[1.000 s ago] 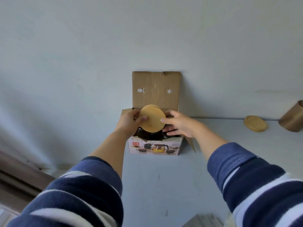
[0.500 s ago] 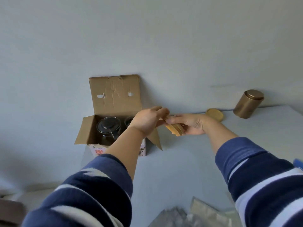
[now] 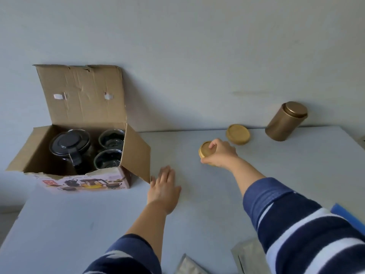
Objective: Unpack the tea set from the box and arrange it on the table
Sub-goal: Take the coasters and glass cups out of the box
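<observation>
Right hand has its grip curled round a round bamboo coaster, low on the pale grey counter, near a second bamboo coaster; left hand is flat, fingers loose, gripping nothing. Open brown cardboard box sits far left, glass teapot with black lid and two glass cups inside; gold metal tin stands at the back right.
</observation>
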Available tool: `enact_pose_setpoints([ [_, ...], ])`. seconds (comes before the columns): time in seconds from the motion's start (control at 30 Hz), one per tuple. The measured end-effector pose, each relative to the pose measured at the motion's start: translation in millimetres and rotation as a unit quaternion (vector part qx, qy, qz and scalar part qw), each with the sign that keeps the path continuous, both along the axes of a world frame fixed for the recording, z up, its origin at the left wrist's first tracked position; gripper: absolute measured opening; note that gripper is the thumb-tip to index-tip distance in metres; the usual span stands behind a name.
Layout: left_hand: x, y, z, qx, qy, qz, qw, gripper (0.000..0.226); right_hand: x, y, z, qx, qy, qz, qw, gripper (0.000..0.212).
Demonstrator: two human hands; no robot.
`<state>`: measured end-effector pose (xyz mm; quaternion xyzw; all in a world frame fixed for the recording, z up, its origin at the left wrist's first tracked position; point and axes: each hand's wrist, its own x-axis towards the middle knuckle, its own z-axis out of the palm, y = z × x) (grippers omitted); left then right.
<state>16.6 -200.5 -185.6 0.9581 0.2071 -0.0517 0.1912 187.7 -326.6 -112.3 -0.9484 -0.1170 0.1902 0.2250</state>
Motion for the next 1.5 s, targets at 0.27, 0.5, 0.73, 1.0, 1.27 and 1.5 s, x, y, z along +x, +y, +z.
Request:
enact_pose_setpoints([
  [0.27,-2,0,-28,0.050,-0.122,0.019,0.991,0.052,49,36,-49,0.008,-0.119,0.014,0.993,0.052],
  [0.5,-2,-2,-25,0.042,-0.140,0.034,0.989,0.049,74,52,-62,-0.002,-0.134,0.007,0.991,0.055],
  [0.73,-2,-2,-23,0.043,-0.145,0.033,0.988,0.048,81,62,-66,-0.004,-0.143,0.019,0.990,0.049],
  [1.0,-2,-2,-24,0.037,-0.156,0.034,0.987,0.048,83,65,-60,-0.021,-0.106,0.029,0.994,0.054],
  [1.27,-2,-2,-28,0.040,-0.156,0.034,0.986,0.047,47,33,-48,0.004,-0.096,0.057,0.994,0.066],
  [1.5,7,6,18,-0.035,-0.019,0.011,0.999,0.054,-12,15,-20,-0.019,-0.083,0.097,0.992,0.043],
])
